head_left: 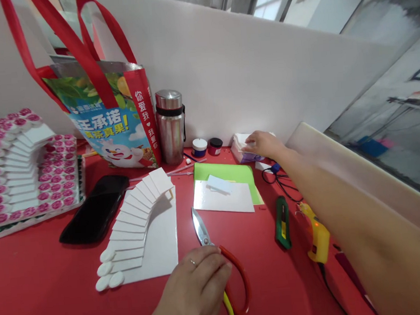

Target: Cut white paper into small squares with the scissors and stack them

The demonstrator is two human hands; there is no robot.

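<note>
My left hand (194,287) is closed over the handles of a pair of scissors (201,228), one handle red and one yellow. The blades point away from me, and the palm side of this hand is hidden. My right hand (265,143) reaches far out to a tissue pack (248,155) by the back panel, its fingers closed on the white tissue on top. Left of the scissors, a curved white stair model (131,226) stands on a white board, with several round white pieces (104,268) at its lower end. White card (231,199) and green paper (223,170) lie beyond the blades.
A green utility knife (282,223) and a yellow glue gun (318,238) with a cord lie right. A phone (94,210), a flower-covered stair model (25,172), a shopping bag (108,117), a steel flask (171,126) and two small jars (199,147) stand left and behind.
</note>
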